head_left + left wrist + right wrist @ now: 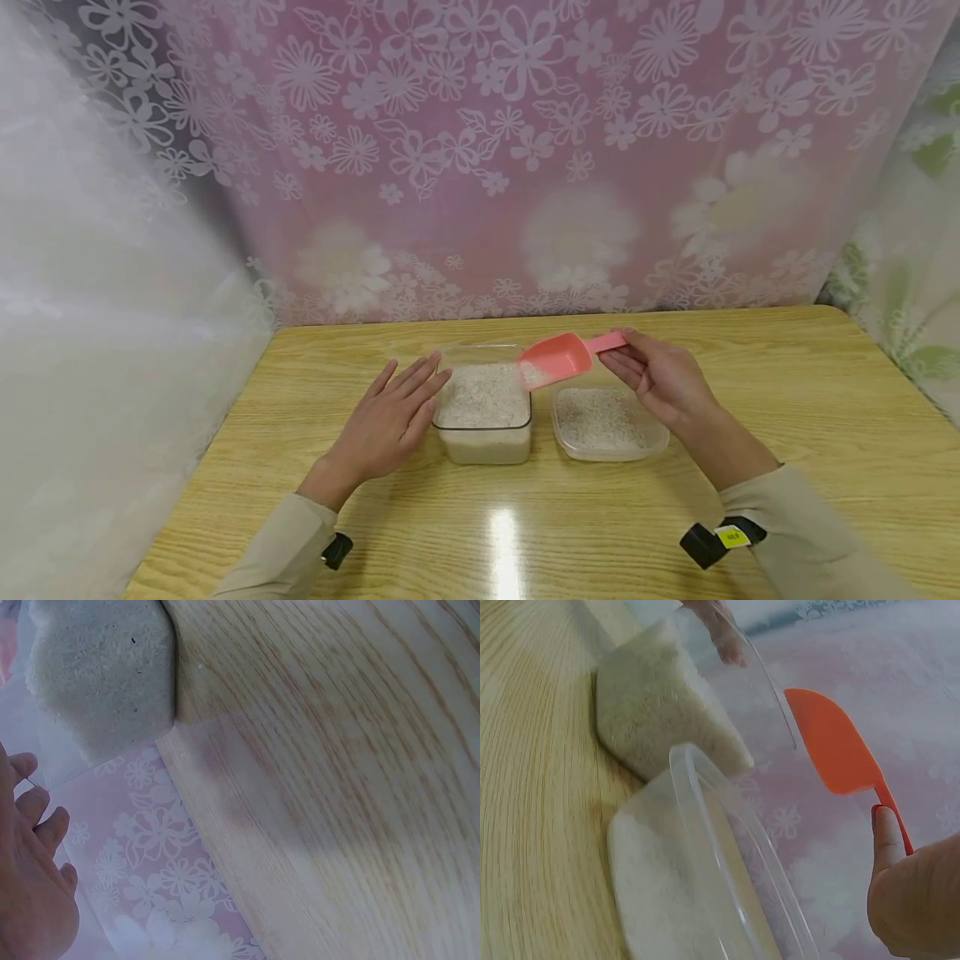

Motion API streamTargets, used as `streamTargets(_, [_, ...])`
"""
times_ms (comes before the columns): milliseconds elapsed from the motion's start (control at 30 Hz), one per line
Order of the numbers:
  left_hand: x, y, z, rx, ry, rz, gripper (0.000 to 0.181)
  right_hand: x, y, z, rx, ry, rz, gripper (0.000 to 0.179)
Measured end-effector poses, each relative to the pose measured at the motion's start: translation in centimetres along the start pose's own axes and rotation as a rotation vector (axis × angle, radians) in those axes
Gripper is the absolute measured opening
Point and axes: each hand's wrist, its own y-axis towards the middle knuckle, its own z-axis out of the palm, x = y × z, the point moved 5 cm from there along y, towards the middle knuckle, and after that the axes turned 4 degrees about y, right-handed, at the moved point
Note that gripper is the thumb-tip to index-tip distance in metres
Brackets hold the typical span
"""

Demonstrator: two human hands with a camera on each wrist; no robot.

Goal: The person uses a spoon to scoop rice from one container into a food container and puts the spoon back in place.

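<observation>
My right hand (660,379) grips the handle of a pink scoop (558,358), with a little white rice near its lip. The scoop is tilted, its lip overlapping the right rim of a deep clear container (483,446) filled with rice (483,396). In the right wrist view the orange-looking scoop (832,742) is above the containers, the thumb along its handle. My left hand (393,421) lies along the deep container's left side, fingers extended, fingertips right at the rim. In the left wrist view, the left hand (34,877) shows only partly.
A shallower clear tub (607,454) of rice stands right of the deep container, under the right hand. Both are on a wood-grain table (420,542). A pink floral curtain (480,208) hangs behind the table, with pale sheeting (112,333) on the left.
</observation>
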Motion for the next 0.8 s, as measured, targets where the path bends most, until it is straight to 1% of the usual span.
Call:
streamTargets(267, [0.0,-0.2,0.0,-0.005,-0.007,-0.004,0.046,1.7,-0.8,-2.6,0.014,0.046,-0.006,0.021])
streamTargets(567, [0.1,-0.1,0.2,-0.012,-0.009,0.000,0.046,3.7,-1.9,-6.3,0.022,0.122,-0.036,0.026])
streamTargets(667, [0.1,-0.1,0.1,-0.021,-0.007,0.003,0.046,4.3,-2.2,-7.3,0.002,0.132,-0.050,0.025])
streamTargets(800, [0.0,-0.1,0.0,-0.031,-0.011,0.015,0.046,5.3,-2.8,-8.3,-0.051,0.107,-0.085,0.022])
